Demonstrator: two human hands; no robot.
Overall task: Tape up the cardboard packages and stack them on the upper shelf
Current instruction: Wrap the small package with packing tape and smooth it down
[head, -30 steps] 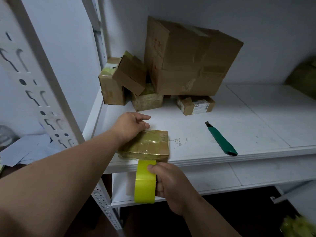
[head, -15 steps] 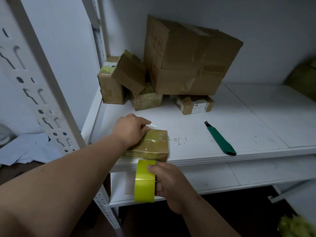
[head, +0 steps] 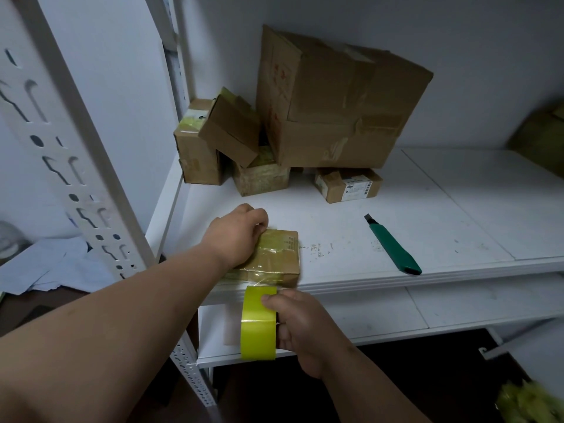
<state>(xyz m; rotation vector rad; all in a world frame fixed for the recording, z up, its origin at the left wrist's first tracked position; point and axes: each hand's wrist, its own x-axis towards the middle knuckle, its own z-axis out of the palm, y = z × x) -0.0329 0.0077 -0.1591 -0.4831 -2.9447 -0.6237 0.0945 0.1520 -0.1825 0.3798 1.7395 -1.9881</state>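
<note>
A small flat cardboard package (head: 274, 254) wrapped in clear yellowish tape lies at the front edge of the white shelf (head: 427, 239). My left hand (head: 238, 233) rests on its far left part, fingers curled over the top edge. Just below the shelf edge my right hand (head: 296, 325) grips a roll of yellow-green tape (head: 258, 323), and a strip of tape runs up from the roll to the package's near side.
A big cardboard box (head: 338, 99) sits tilted on several small boxes (head: 232, 138) at the back left. A green utility knife (head: 393, 244) lies right of the package. A perforated white upright (head: 70, 148) stands at left. A lower shelf (head: 396, 312) shows beneath.
My left hand has slid forward and curled more over the package's far edge. The right hand and tape roll have stayed in about the same place.
</note>
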